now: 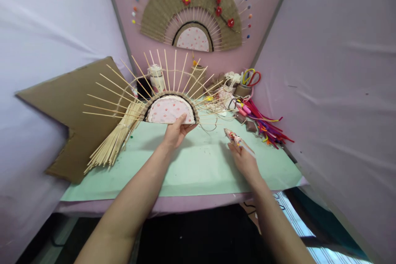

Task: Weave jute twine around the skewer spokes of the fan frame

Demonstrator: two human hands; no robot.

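A half-round fan frame (167, 108) with a pink dotted centre, a dark rim and thin wooden sticks spreading outward is raised over the table. My left hand (177, 132) grips its lower edge near the right end, thumb on the pink face. A loose strand of twine runs across the sticks and hangs at the right. To the right of the frame, my right hand (243, 157) is closed round a patterned, pointed tool (233, 137), its tip toward the upper left and apart from the frame.
Bundled sticks (116, 142) and cut cardboard (83, 119) lie left on the green table (198, 173). Behind stand a white bottle (156, 77) and a twine spool (197, 80). Scissors (254, 77) and coloured pipe cleaners (269, 126) are right. A finished fan (192, 8) hangs above.
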